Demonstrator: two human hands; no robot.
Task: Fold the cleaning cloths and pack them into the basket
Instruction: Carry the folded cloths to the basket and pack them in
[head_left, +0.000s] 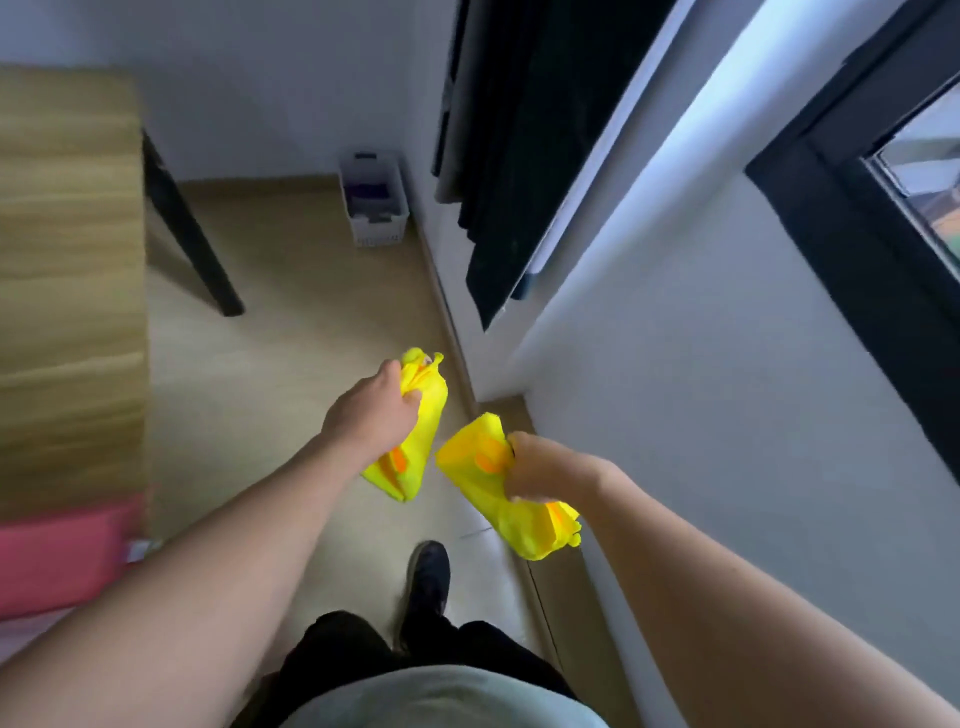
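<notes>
While both hands clutch cloths | left hand (370, 410) grips yellow cloth (415, 447) | right hand (540, 470) grips second cloth (511, 512) | risk: bunched folds could loosen before basket (375, 221), well ahead

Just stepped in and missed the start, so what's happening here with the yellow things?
A person stands in a narrow room holding a yellow cloth in each hand. The left hand has a grip on the left cloth, which hangs down; the right hand clutches the right cloth. The basket sits on the floor ahead by the wall, something dark already inside. Neither yellow cloth is in it yet.
</notes>
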